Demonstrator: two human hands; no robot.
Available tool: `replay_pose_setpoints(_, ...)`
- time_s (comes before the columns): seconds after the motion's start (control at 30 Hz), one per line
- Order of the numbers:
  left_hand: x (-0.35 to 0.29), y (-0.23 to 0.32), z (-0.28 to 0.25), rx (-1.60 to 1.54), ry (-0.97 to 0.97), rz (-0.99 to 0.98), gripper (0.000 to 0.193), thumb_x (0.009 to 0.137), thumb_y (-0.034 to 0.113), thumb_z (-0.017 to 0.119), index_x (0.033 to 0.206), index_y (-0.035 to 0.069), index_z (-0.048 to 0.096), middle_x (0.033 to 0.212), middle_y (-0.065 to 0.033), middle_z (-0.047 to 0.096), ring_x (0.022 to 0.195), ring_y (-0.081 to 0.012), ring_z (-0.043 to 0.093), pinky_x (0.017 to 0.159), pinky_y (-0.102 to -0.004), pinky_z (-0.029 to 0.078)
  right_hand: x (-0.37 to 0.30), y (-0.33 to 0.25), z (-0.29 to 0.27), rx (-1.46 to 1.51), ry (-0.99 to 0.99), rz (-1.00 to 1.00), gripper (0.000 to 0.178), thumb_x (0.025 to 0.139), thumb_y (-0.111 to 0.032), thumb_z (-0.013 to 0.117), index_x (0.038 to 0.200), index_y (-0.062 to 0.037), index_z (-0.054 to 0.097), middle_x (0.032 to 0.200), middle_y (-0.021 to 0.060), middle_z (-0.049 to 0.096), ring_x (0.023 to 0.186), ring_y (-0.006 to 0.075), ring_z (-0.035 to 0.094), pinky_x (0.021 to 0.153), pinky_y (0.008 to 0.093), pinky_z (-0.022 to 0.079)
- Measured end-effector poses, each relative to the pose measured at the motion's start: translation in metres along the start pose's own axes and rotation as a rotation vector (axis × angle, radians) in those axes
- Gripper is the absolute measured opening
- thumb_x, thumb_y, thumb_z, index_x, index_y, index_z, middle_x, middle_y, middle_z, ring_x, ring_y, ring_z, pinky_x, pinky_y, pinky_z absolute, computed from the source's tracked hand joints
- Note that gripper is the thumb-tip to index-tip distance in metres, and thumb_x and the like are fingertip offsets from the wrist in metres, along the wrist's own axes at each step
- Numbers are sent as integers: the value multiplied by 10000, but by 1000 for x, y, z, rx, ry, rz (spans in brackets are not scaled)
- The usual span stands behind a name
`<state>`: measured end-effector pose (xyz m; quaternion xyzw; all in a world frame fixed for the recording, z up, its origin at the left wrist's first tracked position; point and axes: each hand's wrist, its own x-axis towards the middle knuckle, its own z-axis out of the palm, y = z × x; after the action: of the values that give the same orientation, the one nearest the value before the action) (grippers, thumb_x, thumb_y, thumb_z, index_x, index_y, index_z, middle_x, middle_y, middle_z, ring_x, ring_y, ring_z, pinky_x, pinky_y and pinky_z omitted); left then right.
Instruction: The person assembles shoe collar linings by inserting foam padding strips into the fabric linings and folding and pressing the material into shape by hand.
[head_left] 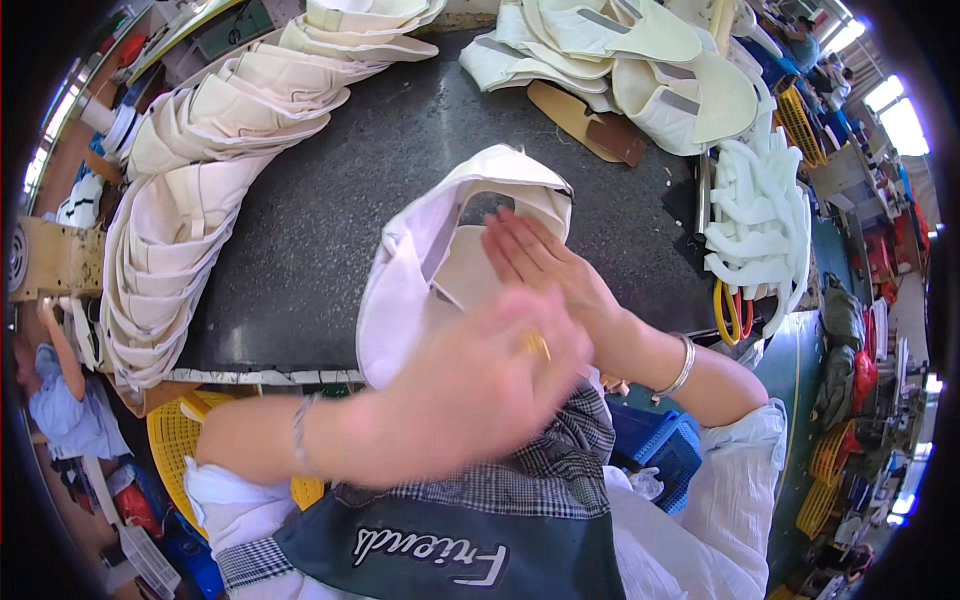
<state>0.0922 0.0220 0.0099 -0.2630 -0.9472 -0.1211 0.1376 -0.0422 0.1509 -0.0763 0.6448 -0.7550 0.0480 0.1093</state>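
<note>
A white fabric shoe upper (385, 290) stands on the dark worktable (300, 240) right in front of me, its hollow side facing up. My right hand (560, 275) reaches in at its right side, fingers stretched out and held together over the opening. Whether the fingertips touch the lining cannot be made out. My left hand (530, 350), with a gold ring, crosses over the near edge of the upper, close to my right wrist. Motion smears its fingers, so a grip on anything is hidden.
Nested cream shoe uppers (180, 260) curve along the table's left edge. More uppers (690, 95) are piled at the far right, beside a brown flat piece (585, 122). White soft strips (760, 220) hang at the right edge. Below are a blue basket (665, 450) and a yellow basket (175, 440).
</note>
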Motion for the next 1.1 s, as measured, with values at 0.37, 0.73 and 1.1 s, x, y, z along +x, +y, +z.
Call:
replay_pose_setpoints(0.37, -30, -68, 42, 54, -21, -291, 233, 704, 57, 648, 924, 50, 570, 903, -93, 610, 887, -269, 603, 872, -403, 456, 9, -2, -9, 413, -34, -57, 737, 816, -299, 622, 1329, 146, 336, 1345, 328, 415, 1295, 414, 398, 1103, 438, 317)
replay_pose_setpoints(0.73, -33, -77, 45, -113, 165, -529, 264, 798, 86, 648, 1040, 39, 555, 818, -134, 638, 739, -315, 633, 698, -404, 506, 21, 3, -10, 735, -66, 108, 611, 749, -71, 645, 1308, 55, 434, 1252, 291, 506, 1197, 401, 495, 999, 439, 412)
replay_pose_setpoints(1.1, -16, -75, 39, -230, 11, -733, 180, 823, 245, 672, 914, 94, 704, 742, -121, 668, 629, -326, 641, 607, -406, 507, 20, 9, 5, 1121, 77, 597, 225, 943, -175, 567, 1077, -12, 647, 785, 183, 657, 661, 137, 602, 638, 320, 494)
